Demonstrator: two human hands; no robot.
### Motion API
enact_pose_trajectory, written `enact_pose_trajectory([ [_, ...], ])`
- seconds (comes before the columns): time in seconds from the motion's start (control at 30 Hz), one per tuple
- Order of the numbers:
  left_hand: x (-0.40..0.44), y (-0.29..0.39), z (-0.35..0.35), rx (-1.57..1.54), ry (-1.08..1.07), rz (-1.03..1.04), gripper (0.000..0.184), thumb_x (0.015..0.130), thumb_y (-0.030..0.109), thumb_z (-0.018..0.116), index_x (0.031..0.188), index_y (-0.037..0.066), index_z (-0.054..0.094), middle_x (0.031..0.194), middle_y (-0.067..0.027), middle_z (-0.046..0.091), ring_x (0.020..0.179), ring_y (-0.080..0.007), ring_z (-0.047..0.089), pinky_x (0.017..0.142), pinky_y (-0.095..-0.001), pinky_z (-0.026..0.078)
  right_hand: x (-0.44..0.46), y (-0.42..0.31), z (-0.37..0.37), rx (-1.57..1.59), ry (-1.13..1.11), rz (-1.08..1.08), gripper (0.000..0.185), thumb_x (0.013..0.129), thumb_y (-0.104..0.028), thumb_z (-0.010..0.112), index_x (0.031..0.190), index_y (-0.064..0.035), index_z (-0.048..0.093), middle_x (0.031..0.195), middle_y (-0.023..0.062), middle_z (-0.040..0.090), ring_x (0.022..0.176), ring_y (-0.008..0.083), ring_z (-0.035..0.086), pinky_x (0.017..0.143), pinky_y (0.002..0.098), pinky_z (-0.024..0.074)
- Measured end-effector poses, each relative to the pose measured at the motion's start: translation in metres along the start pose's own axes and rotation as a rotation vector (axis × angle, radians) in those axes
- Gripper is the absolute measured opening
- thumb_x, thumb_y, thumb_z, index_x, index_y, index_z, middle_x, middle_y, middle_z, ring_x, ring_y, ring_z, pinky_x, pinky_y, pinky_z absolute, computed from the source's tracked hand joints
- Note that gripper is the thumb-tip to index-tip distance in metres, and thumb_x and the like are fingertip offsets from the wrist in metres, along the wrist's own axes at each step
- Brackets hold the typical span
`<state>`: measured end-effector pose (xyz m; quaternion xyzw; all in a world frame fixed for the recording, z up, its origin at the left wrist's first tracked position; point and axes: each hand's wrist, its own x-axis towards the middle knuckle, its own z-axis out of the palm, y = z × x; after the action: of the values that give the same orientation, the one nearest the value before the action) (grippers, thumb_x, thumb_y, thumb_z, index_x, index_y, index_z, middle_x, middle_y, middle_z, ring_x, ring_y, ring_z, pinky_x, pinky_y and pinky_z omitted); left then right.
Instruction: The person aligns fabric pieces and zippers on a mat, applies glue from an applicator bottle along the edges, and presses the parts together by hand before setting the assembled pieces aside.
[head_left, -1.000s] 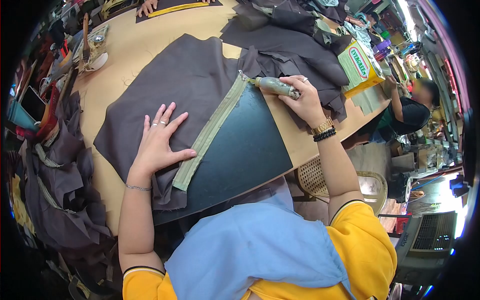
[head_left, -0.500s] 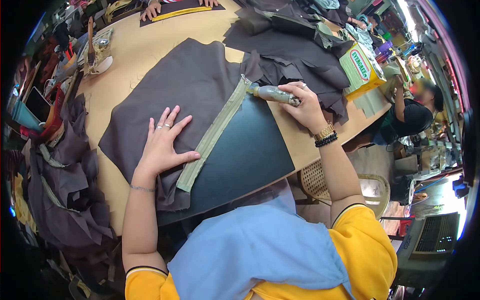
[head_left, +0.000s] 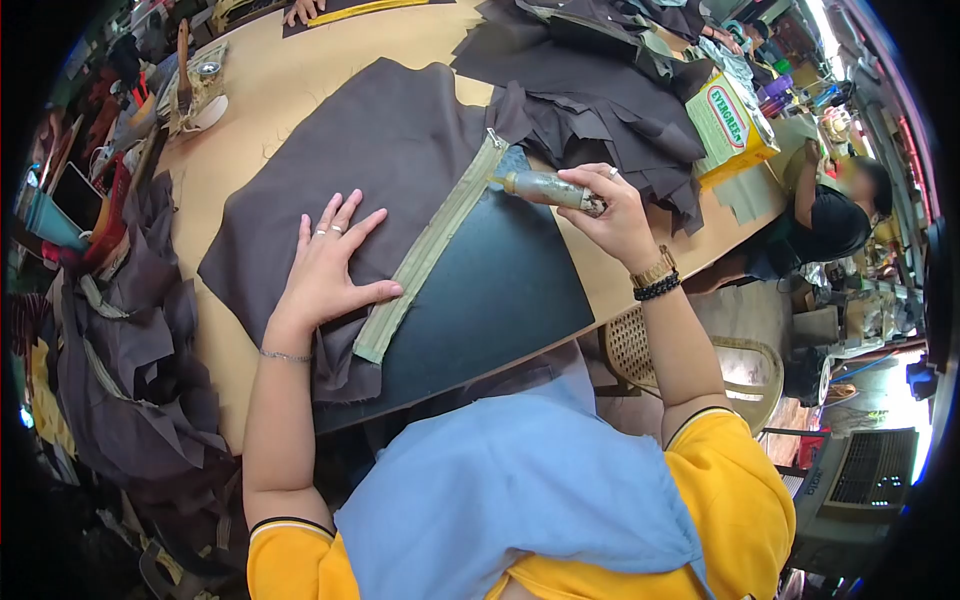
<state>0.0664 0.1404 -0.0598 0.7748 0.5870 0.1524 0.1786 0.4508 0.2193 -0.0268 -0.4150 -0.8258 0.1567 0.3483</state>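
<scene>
The zip (head_left: 436,240) lies along the right edge of the dark cloth (head_left: 330,150), its long axis running from the metal pull at one o'clock down to a loose end at seven. Beyond that edge, toward four o'clock, is the black mat (head_left: 510,275) on the tan table (head_left: 245,115).

The right hand (head_left: 618,222) has its fingers wrapped round the back end of the bottle (head_left: 545,187), whose nozzle points just past nine o'clock, across the zip's line. The nozzle tip is at the zip's right edge, a little below the pull; whether it touches cannot be told.

The left hand (head_left: 328,275) is spread palm down on the cloth, grasping nothing. Its thumb tip is at the zip's left edge, lower down, so these fingers are the nearer; from that palm the zip's middle lies toward two o'clock. From the right hand, the zip lies toward nine, with the bottle between.
</scene>
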Motion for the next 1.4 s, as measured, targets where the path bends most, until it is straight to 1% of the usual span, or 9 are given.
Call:
enact_pose_trajectory([
  [0.1,0.0,0.0,0.0,0.003,-0.003,-0.002,0.102,0.062,0.069,0.08,0.148,0.022,0.051,0.163,-0.0126,0.03,0.153,-0.0333,0.021,0.122,-0.0605,0.01,-0.001,-0.001,0.001,-0.013,-0.006,0.017,0.047,0.071,-0.001,0.084,0.116,-0.0063,0.071,0.107,0.0091,0.069,0.098,0.023,0.067,0.086,0.032,0.0543],
  [0.2,0.0,0.0,0.001,0.0,0.003,0.003,0.102,0.062,0.068,0.08,0.148,0.022,0.051,0.163,-0.0126,0.031,0.153,-0.0333,0.021,0.122,-0.0607,0.01,-0.003,-0.002,0.002,-0.033,-0.006,-0.009,0.047,0.071,-0.001,0.085,0.115,-0.006,0.071,0.107,0.0087,0.069,0.098,0.023,0.067,0.086,0.0321,0.0542],
  [0.3,0.0,-0.001,0.001,-0.004,0.006,0.001,0.102,0.061,0.068,0.081,0.148,0.022,0.051,0.163,-0.0126,0.031,0.153,-0.0333,0.021,0.121,-0.0609,0.011,-0.006,-0.007,0.004,0.014,-0.033,0.013,0.046,0.071,-0.001,0.085,0.115,-0.0058,0.071,0.107,0.0087,0.069,0.098,0.0232,0.067,0.087,0.0322,0.0541],
  [0.4,0.0,0.0,0.001,-0.004,0.008,0.002,0.102,0.061,0.068,0.081,0.147,0.022,0.052,0.162,-0.0126,0.032,0.153,-0.0333,0.021,0.121,-0.0613,0.011,-0.009,-0.01,0.006,0.003,-0.036,0.005,0.046,0.072,-0.003,0.084,0.115,-0.0086,0.071,0.107,0.0101,0.068,0.097,0.0248,0.067,0.085,0.0331,0.0561],
  [0.63,0.0,-0.001,0.002,0.002,0.008,0.005,0.101,0.062,0.068,0.081,0.147,0.022,0.052,0.163,-0.0121,0.031,0.153,-0.0328,0.02,0.122,-0.0604,0.01,-0.013,-0.019,0.01,0.029,-0.06,-0.011,0.045,0.072,-0.002,0.084,0.115,-0.0081,0.072,0.107,0.011,0.068,0.097,0.0249,0.068,0.085,0.0337,0.0561],
  [0.73,0.0,-0.001,0.001,-0.01,-0.003,0.007,0.1,0.064,0.067,0.079,0.149,0.023,0.05,0.164,-0.0116,0.03,0.154,-0.0334,0.019,0.122,-0.0594,0.007,-0.015,-0.026,0.012,0.032,-0.072,-0.011,0.045,0.072,-0.001,0.083,0.115,-0.008,0.072,0.107,0.0113,0.068,0.097,0.0253,0.068,0.085,0.0338,0.0562],
  [1.0,0.0,-0.002,0.002,-0.01,-0.006,0.008,0.1,0.065,0.067,0.079,0.149,0.023,0.049,0.164,-0.0112,0.029,0.154,-0.0332,0.017,0.122,-0.0597,0.007,-0.017,-0.044,0.015,0.044,-0.123,-0.039,0.047,0.07,0.001,0.083,0.115,-0.0072,0.072,0.109,0.0111,0.068,0.098,0.0259,0.068,0.087,0.0338,0.0554],
  [1.13,0.0,-0.004,0.005,-0.009,0.022,0.023,0.099,0.063,0.065,0.081,0.148,0.024,0.051,0.162,-0.0129,0.032,0.153,-0.0336,0.021,0.122,-0.06,0.01,-0.018,-0.053,0.016,0.055,-0.145,-0.066,0.046,0.072,0.001,0.083,0.115,-0.0083,0.072,0.108,0.0116,0.068,0.096,0.0256,0.068,0.084,0.0338,0.0569],
  [1.4,0.001,-0.007,0.007,0.0,0.039,0.042,0.099,0.063,0.066,0.08,0.147,0.023,0.051,0.162,-0.0136,0.033,0.153,-0.034,0.021,0.122,-0.0603,0.01,-0.021,-0.069,0.022,0.095,-0.192,-0.096,0.047,0.07,0.003,0.082,0.115,-0.0082,0.071,0.108,0.0117,0.068,0.095,0.026,0.068,0.083,0.0338,0.0569],
])
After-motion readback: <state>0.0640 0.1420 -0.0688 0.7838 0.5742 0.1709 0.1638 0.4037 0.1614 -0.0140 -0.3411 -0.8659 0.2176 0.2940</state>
